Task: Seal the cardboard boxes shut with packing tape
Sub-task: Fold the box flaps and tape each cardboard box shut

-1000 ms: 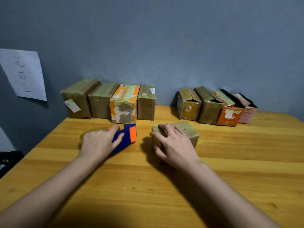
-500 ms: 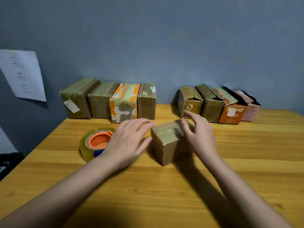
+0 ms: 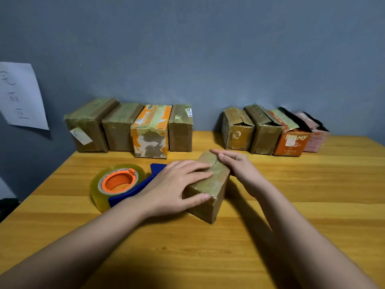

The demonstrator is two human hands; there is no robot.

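Note:
A small brown cardboard box (image 3: 210,192) lies at an angle in the middle of the wooden table (image 3: 291,205), its top flaps closed with a seam showing. My left hand (image 3: 173,188) lies flat on its top and near left side, thumb against the front edge. My right hand (image 3: 237,165) rests on the far right edge of the top, fingers stretched along the flap. A roll of clear packing tape (image 3: 116,182) on a blue and orange dispenser lies on the table just left of my left hand, untouched.
Along the wall at the back left stands a row of several taped boxes (image 3: 129,128). At the back right stands another row of several boxes (image 3: 270,130) with loose or open flaps. A handwritten paper sheet (image 3: 19,94) hangs on the wall at left.
My left hand let go of the tape dispenser and moved right onto the box. The box was turned on the table, and my right hand shifted to its far edge.

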